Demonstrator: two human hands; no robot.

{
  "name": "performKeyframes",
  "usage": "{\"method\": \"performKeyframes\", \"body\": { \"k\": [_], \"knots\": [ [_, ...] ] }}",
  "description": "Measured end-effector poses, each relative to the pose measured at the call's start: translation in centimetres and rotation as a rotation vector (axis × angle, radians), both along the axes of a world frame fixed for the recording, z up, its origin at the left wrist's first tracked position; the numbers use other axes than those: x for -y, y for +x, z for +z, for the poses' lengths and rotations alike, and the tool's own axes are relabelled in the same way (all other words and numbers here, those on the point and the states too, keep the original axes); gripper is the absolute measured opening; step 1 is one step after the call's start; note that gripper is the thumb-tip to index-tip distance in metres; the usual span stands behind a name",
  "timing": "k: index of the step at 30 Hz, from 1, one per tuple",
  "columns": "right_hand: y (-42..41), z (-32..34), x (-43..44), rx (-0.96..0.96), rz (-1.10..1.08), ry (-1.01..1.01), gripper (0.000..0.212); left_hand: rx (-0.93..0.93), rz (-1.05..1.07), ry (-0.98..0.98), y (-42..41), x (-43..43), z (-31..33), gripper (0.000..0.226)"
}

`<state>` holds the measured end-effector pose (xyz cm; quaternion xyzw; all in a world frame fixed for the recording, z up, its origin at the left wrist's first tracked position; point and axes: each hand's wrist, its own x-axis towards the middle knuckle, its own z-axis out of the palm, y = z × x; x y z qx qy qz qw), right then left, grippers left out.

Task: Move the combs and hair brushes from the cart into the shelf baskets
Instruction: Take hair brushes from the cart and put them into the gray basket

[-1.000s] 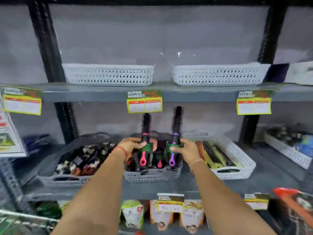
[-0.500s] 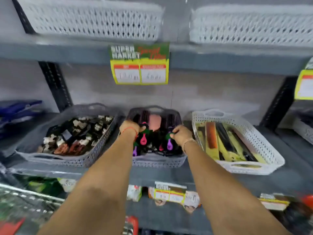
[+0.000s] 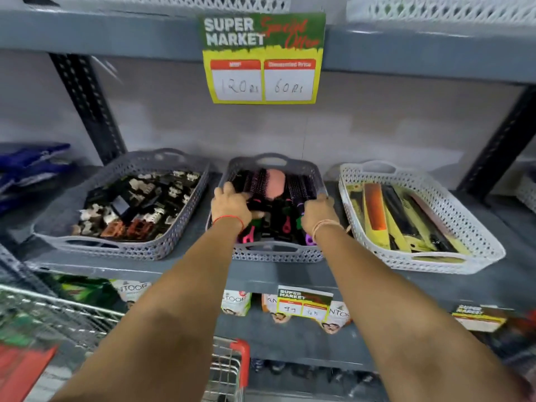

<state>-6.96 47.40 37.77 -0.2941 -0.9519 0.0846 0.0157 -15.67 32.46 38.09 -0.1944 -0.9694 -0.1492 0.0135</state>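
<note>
The middle grey basket (image 3: 275,253) on the shelf holds several round hair brushes lying flat and a pink paddle brush (image 3: 274,184). My left hand (image 3: 230,207) is inside it on the left, its fingers curled over a round brush with a pink handle (image 3: 248,236). On the basket's right side, my right hand (image 3: 317,213) is closed over a round brush with a purple handle (image 3: 309,240). Both brushes lie down among the others, and my hands hide their middles. The white basket (image 3: 435,265) to the right holds packaged combs (image 3: 374,210).
A grey basket (image 3: 124,248) of hair clips stands to the left. A yellow price tag (image 3: 262,59) hangs from the shelf above, under two white baskets. Boxed goods fill the shelf below. The wire cart with a red corner (image 3: 229,369) sits under my arms.
The two round brushes stood upright in my hands above the middle basket. They now lie down inside it, with my hands lowered on them. The view has moved closer.
</note>
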Motion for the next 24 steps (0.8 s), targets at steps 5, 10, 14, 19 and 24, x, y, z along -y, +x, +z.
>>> {"method": "performKeyframes", "body": {
  "k": [5, 10, 14, 19, 24],
  "knots": [
    [-1.5, 5.6, 7.5, -0.436, 0.204, -0.304, 0.074, 0.093, 0.164, 0.992, -1.0, 7.8, 4.5, 0.052],
    [-3.6, 7.4, 22.0, -0.506, 0.463, -0.862, 0.067, -0.027, 0.471, 1.501, -1.0, 23.5, 4.3, 0.032],
    [-4.6, 0.6, 31.2, -0.227, 0.540, -1.054, 0.053, 0.192, 0.828, 1.268, 0.9, 33.2, -5.1, 0.051],
    [-5.0, -12.0, 35.7, 0.381, 0.496, -1.000, 0.066, 0.850, 0.991, 1.060, 6.9, 37.9, -17.4, 0.042],
    [-4.9, -25.3, 37.1, 0.767, 0.510, -0.826, 0.067, 0.937, 1.296, 1.084, 10.2, 39.9, -28.8, 0.052]
  ]
}}
